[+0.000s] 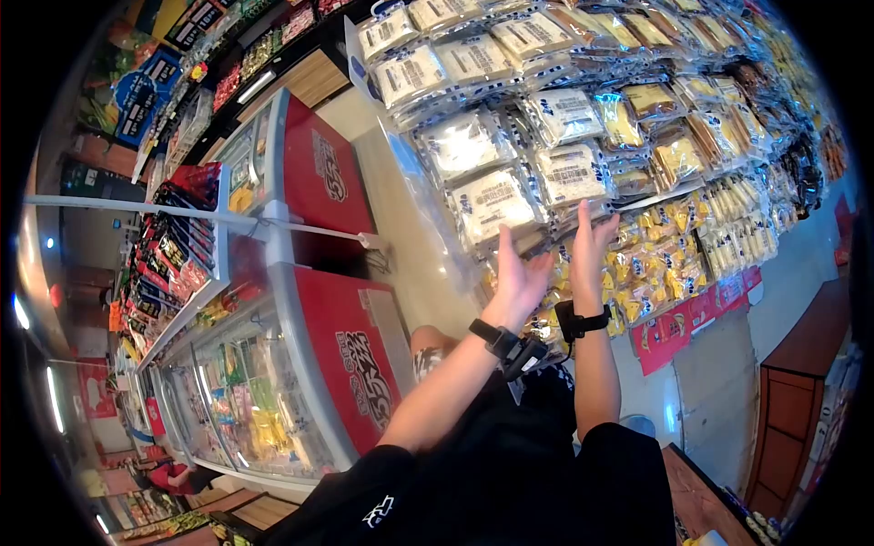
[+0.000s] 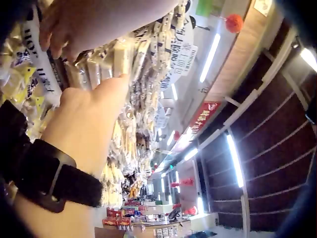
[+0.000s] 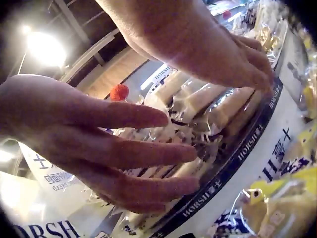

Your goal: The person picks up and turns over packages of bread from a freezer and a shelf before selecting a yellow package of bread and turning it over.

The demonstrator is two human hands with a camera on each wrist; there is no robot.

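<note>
Wrapped flat bread packages [image 1: 496, 198] stand in rows in the head view. My left hand [image 1: 523, 280] is at the near edge of the front rows, its fingers spread. Just beside it, my right hand [image 1: 589, 250] points its fingers up toward the packages. In the right wrist view, my left hand [image 3: 109, 148] stretches straight fingers across wrapped pieces [image 3: 203, 99], while my right hand [image 3: 203, 44] has slightly bent fingers near a printed shelf strip [image 3: 247, 148]. Neither hand visibly grips a package; exact contact is unclear.
Small yellow packets [image 1: 651, 264] fill the section below the bread. Red-sided freezers [image 1: 341, 350] stand to the left across an aisle floor [image 1: 405, 227]. A brown cabinet [image 1: 787, 400] is at the right. A pale pole [image 1: 137, 207] crosses the left side.
</note>
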